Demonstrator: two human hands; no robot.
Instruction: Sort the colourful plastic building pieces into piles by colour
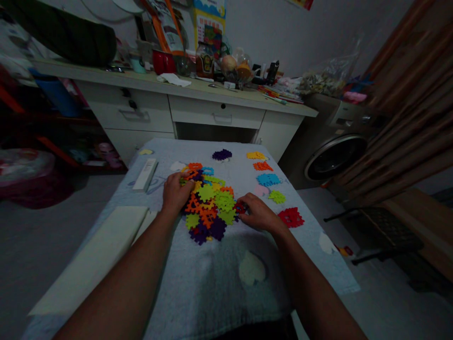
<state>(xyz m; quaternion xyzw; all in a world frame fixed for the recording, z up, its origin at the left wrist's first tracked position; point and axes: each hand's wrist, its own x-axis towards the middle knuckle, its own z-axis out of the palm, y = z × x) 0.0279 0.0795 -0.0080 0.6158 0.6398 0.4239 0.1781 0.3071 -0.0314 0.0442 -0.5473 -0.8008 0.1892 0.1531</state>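
Note:
A heap of flat plastic interlocking pieces [206,193] with toothed edges lies mid-table, in orange, green, yellow, blue, purple and red. At its left edge is my left hand [176,192], thumb and fingers closed around a green piece [183,181]. My right hand [257,212] is at the heap's right edge, its fingertips pinching a red piece [241,208]. Small single-colour groups lie farther right: yellow pieces [255,155], orange pieces [263,166], blue pieces [268,179], green pieces [276,196] and red pieces [291,217]. Purple pieces [222,154] sit near the far edge.
A patterned cloth [219,278] covers the table. A white box [145,175] and a long pale panel [95,255] lie on the left. Beyond stands a white desk [212,113] with jars and bags. A washing machine [329,141] and a dark stool [382,229] are at right.

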